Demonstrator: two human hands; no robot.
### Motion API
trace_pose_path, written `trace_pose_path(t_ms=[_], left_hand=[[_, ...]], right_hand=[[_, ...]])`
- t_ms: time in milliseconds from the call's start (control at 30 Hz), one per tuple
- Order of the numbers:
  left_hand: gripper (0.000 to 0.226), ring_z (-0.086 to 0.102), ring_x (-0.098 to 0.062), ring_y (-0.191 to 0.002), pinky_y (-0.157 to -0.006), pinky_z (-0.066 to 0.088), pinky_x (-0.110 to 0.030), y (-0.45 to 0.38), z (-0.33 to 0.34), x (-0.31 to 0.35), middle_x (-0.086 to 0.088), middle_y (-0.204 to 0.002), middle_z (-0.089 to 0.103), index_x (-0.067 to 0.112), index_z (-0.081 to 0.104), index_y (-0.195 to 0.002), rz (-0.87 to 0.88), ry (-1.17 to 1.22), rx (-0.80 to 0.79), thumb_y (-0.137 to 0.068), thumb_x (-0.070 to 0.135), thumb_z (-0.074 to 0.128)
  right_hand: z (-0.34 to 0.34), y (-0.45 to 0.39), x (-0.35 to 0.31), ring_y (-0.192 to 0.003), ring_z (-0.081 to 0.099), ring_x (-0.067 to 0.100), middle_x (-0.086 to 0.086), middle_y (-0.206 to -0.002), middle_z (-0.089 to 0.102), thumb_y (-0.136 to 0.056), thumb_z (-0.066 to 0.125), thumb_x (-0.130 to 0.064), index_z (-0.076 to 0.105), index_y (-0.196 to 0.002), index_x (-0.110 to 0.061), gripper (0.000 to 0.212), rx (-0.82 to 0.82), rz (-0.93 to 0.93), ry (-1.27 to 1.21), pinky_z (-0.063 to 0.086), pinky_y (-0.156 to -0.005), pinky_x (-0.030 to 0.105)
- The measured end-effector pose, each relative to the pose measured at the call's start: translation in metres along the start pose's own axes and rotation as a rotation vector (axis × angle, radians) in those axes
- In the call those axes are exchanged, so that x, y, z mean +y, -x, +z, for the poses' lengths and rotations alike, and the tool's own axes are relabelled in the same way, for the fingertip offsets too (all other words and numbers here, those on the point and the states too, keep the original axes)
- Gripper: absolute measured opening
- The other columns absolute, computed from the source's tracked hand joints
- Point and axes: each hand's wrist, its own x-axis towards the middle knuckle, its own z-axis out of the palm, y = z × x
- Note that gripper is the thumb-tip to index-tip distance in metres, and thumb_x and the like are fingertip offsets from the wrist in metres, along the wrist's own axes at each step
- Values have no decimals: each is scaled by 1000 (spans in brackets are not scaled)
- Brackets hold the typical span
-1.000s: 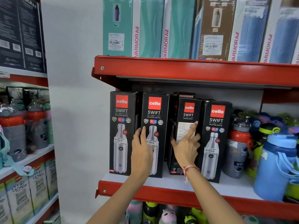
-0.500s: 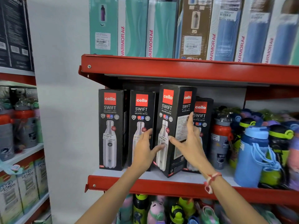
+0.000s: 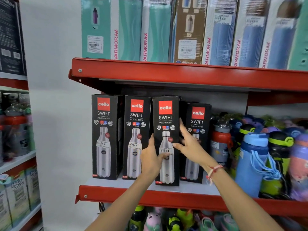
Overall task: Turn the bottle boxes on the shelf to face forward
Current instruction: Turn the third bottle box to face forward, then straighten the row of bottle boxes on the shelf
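Several black Cello Swift bottle boxes stand in a row on the red shelf [image 3: 116, 195]. The third box [image 3: 165, 124] shows its front face and sits a little forward of the others. My left hand [image 3: 150, 160] grips its left edge, thumb across the front. My right hand [image 3: 190, 147] is spread at its right edge, thumb on the front and fingers beside it. The left box [image 3: 104, 130] and second box [image 3: 135, 130] face forward. The fourth box [image 3: 197, 117] stands further back, partly hidden behind my right hand.
Loose coloured bottles crowd the shelf to the right, among them a large blue bottle [image 3: 253, 162] and a red-capped bottle [image 3: 220, 140]. Tall Varmora boxes [image 3: 158, 29] fill the upper shelf. More bottles sit below [image 3: 173, 220]. Another shelving unit stands at the left [image 3: 15, 130].
The third box has turned from side-on to front-facing and come forward between my hands. My left hand moved from the second box onto its left edge.
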Motion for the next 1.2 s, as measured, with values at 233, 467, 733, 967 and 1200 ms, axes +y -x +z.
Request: trace_pose_path(t_ms=[233,467,733,967,1200], left_hand=[[79,66,-27,-87,-83,53,-40,-22,23,-1,-18,-99,70,14,16,-152,-130,-186,65,-88,-2,60],[80,65,-32,-100,-89,52,-44,-28,34,-12,-19,-113,65,12,14,-151,-137,-241,44,-88,-1,61],[78,61,-33,-110,-94,51,-45,-23,34,-22,-21,-134,55,14,9,-152,-126,-207,-6,-91,0,55],[60,48,-19,-131,-108,42,-36,-1,-10,-33,-6,-144,49,11,32,-146,83,-75,-34,-93,12,58],[35,62,-9,-108,-94,52,-29,4,-81,-56,1,-120,66,16,53,-129,124,29,88,-94,10,54]], right_hand=[[13,-24,13,-119,54,23,7,-148,41,-91,53,1,-13,-148,-36,95,155,42,144,43,-100,36],[29,-31,35,-99,49,4,6,-153,33,-90,51,4,-18,-144,-39,98,215,36,186,38,-74,9],[41,-23,33,-127,45,15,5,-157,24,-89,50,6,-16,-143,-41,97,337,12,144,44,-82,14],[59,-18,19,-117,47,8,1,-158,15,-91,52,-1,-9,-149,-34,91,497,2,120,47,-71,7],[93,-13,-23,-130,34,23,9,-144,31,-84,52,5,32,-144,-21,69,785,-154,290,44,-98,34]])
